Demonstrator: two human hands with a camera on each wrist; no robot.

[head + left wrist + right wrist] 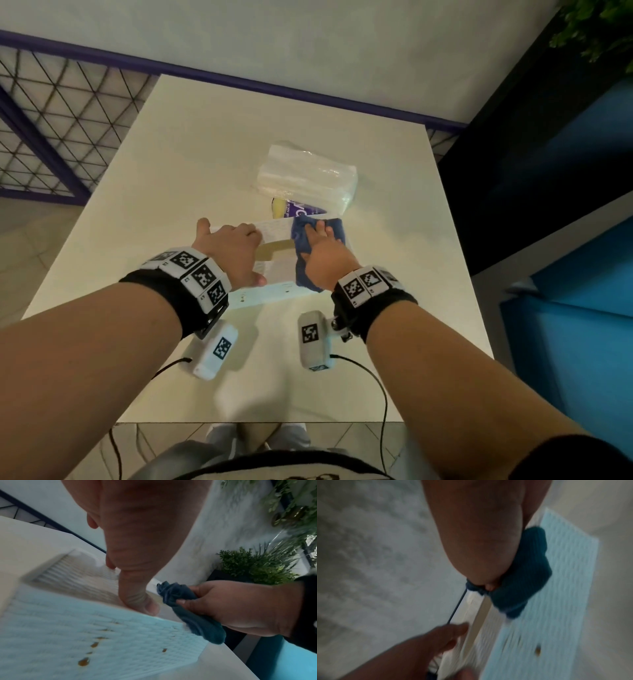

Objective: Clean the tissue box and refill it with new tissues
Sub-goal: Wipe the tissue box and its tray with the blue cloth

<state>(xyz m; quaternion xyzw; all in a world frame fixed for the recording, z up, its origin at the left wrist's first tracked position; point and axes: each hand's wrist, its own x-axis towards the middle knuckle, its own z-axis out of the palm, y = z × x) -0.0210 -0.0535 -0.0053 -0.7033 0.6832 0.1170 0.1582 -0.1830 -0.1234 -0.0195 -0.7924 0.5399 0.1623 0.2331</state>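
Observation:
A white and light-blue tissue box [275, 229] lies on the white table [205, 164], its cardboard opening facing up. My left hand [236, 250] grips the box across its top, thumb on the near edge [137, 599]. My right hand [322, 246] holds a bunched dark blue cloth [301, 236] and presses it onto the box's right end. Brown stains [84, 661] dot the light-blue side [556, 588] of the box. Behind the box lies a pack of new tissues [305, 178] in clear plastic.
A purple and yellow package [294, 210] sits between the box and the tissue pack. Blue seating [565, 308] lies right of the table, green plants [254, 566] beyond it, and a wire-grid railing [51, 130] at the far left.

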